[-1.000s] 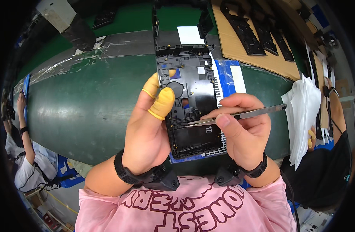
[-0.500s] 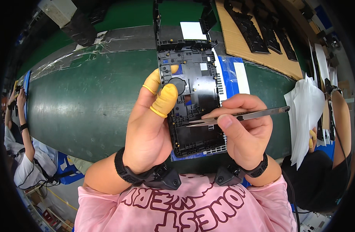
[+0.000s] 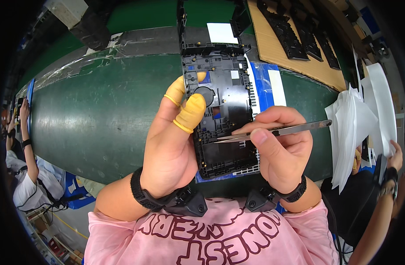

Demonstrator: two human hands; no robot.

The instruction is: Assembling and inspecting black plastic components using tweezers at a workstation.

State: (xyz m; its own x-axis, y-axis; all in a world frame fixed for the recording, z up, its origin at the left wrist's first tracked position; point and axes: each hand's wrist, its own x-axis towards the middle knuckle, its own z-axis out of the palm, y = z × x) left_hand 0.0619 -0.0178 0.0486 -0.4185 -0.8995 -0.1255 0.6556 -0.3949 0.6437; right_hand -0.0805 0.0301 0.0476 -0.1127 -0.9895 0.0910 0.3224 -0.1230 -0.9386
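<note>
My left hand (image 3: 171, 145) grips a black plastic device frame (image 3: 220, 106) by its left edge and holds it upright over the green table. Yellow finger cots cover its thumb and forefinger, and the thumb presses on the frame's face near a round recess. My right hand (image 3: 279, 150) pinches a pair of metal tweezers (image 3: 273, 131). Their tips point left and rest on the lower middle of the frame. Black bands circle both wrists.
The green conveyor table (image 3: 101, 115) spreads to the left. A blue and white mat (image 3: 268, 84) lies behind the frame. Cardboard (image 3: 277, 48) with several black frames sits at the back right. A stack of white sheets (image 3: 357, 128) stands at right. Other people work at both sides.
My left thumb has slid up and onto the frame's face. The tweezers' tips have stayed on the lower middle of the frame while the frame shifted slightly.
</note>
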